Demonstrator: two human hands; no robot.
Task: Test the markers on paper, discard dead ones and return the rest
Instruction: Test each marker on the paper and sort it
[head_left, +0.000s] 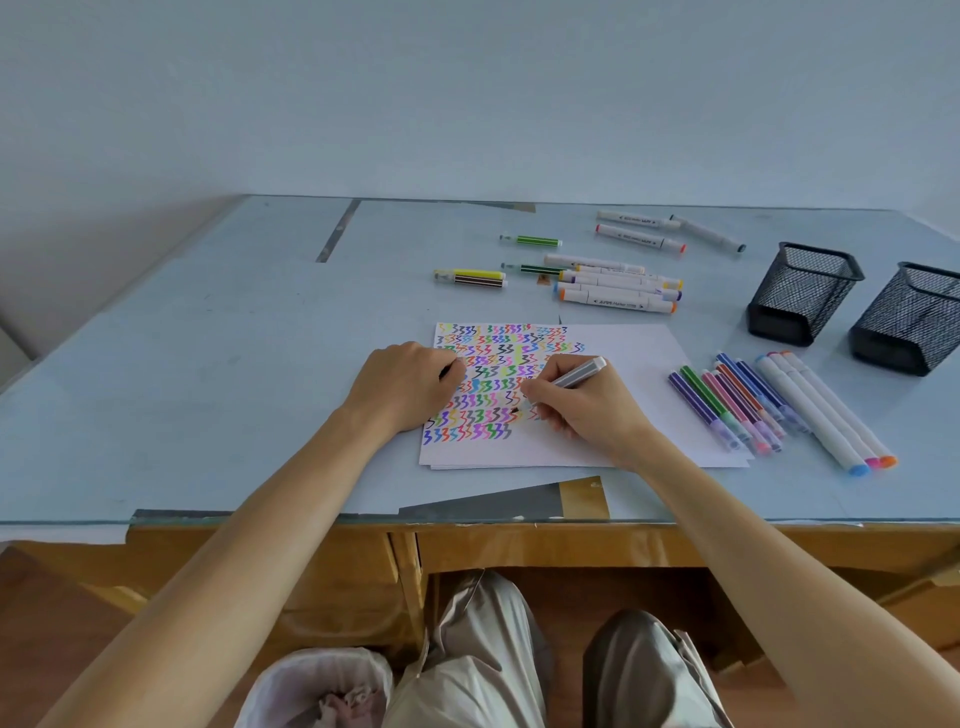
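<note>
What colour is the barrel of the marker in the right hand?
Grey, with faint lengthwise stripes; the marker shows best in the head view, the only one.

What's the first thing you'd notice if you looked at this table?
Probably the paper in the middle, packed with rainbow squiggles. The right hand is drawing on it with a gray marker while the left hand rests on it. Two black mesh cups stand at the right.

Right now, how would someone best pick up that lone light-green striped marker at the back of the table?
Pinch the green striped marker at mid-barrel from above, fingers on its near and far sides. It lies flat, crosswise, apart from other markers, so both sides are free.
</note>
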